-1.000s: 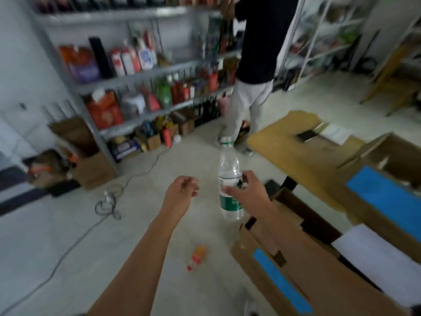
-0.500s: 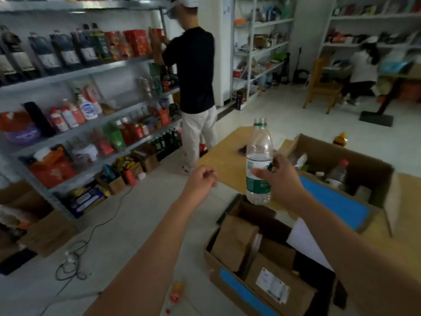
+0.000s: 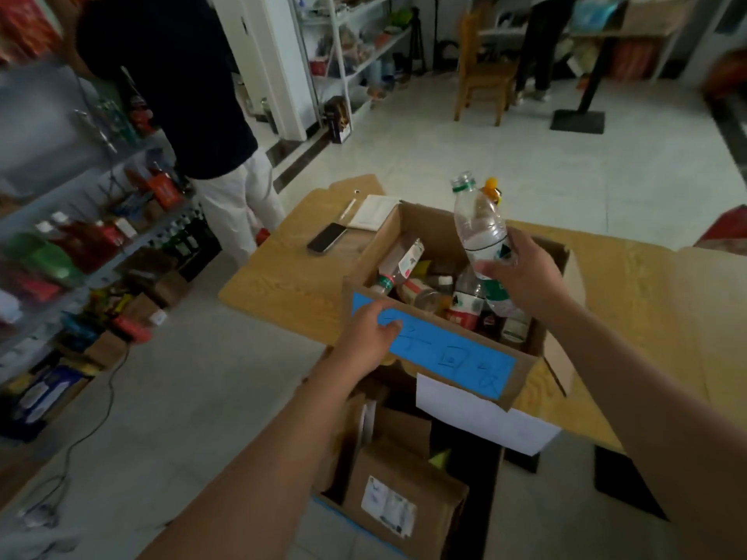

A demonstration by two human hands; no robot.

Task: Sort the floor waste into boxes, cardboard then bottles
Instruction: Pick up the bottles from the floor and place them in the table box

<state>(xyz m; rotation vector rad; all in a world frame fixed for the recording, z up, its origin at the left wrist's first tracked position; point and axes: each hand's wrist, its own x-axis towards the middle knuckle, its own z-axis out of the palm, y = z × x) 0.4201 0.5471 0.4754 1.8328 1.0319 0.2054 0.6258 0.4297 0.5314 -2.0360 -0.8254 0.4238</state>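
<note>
- The right hand [image 3: 521,276] grips the plastic water bottle [image 3: 479,224] by its labelled lower half, tilted above the bottle box [image 3: 376,252], centre-right of frame.
- The left hand [image 3: 370,329] holds that box's near wall.
- The bottle is likely light, thin-walled and crushable; a gentle mid-body grip suits it.

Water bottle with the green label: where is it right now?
Head view, right of centre: the water bottle is gripped in the right hand, tilted, over the open cardboard box of bottles on the wooden table.

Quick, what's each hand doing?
Left hand: touching the brown cardboard box at its front rim; grip cannot be told.
Right hand: holding a clear plastic bottle with green label.
</note>
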